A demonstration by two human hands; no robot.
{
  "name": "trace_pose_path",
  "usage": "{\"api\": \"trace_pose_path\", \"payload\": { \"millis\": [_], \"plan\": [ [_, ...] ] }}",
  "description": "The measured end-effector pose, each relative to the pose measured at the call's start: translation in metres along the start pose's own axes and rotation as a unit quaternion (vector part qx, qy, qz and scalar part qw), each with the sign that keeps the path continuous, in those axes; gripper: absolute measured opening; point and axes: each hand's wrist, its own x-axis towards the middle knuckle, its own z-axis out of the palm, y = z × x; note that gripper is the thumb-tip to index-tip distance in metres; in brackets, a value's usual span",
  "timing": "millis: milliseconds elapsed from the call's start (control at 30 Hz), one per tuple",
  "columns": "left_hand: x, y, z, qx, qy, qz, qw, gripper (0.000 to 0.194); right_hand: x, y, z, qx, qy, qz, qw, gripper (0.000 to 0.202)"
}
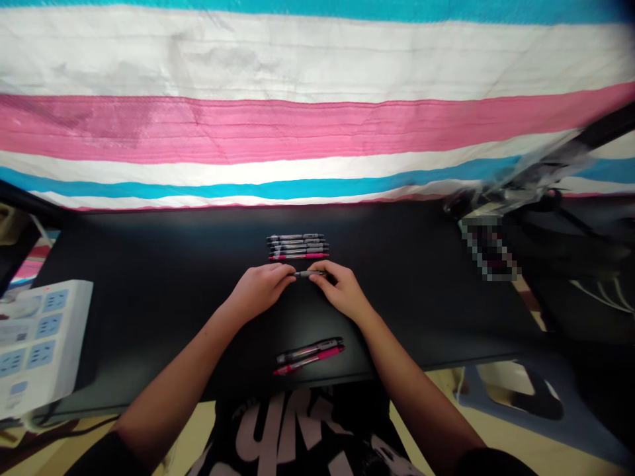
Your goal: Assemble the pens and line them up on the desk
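striped sheet (317,132): spans the far side like a wall, banded in white, pink and blue, creased and smudged in places
table (159,277): broad and black, with a soft sheen on its top
floor (446,387): pale yellowish, showing past the table's near edge
stool (578,406): grey-blue, at lower right
light: brightest on the sheet, dim towards the right

A striped sheet (297,132) stretches beyond the black table's (163,264) far edge; a white power strip (79,344) (pale-blue sockets) sits at the table's left end, a blue-grey stool (580,423) off its near right corner.
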Motion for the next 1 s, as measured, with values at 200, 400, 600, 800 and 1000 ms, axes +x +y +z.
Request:
{"api": "trace_pose_path", "payload": {
  "millis": [200, 400, 600, 800, 1000],
  "plan": [
    [0.0010, -0.0035, 0.0022, -0.005, 0.007, -0.001, 1.000, 0.020, -0.0006, 0.0035, 0.0039, 0.092, 0.008, 0.002, 0.996, 0.026],
    [0.0005, -0.0024, -0.0002, 0.005, -0.017, 0.003, 1.000, 0.023, -0.0011, 0.0042, 0.0032, 0.049, -0.003, 0.018, 0.999, 0.016],
    [-0.0004, -0.0036, -0.0003, 0.025, -0.022, 0.016, 0.999, 0.028, -0.0012, 0.0061, 0.0048, 0.096, 0.005, 0.033, 0.995, 0.022],
    [-0.0003, -0.0009, -0.0028, 0.059, -0.033, 0.018, 0.998, 0.027, -0.0006, 0.0046, 0.0027, 0.057, 0.014, -0.002, 0.998, 0.011],
    [0.0000, -0.0004, -0.0067, 0.059, -0.032, 0.025, 0.997, 0.026, -0.0018, 0.0064, 0.0062, 0.139, 0.023, 0.001, 0.990, 0.019]
  ]
}}
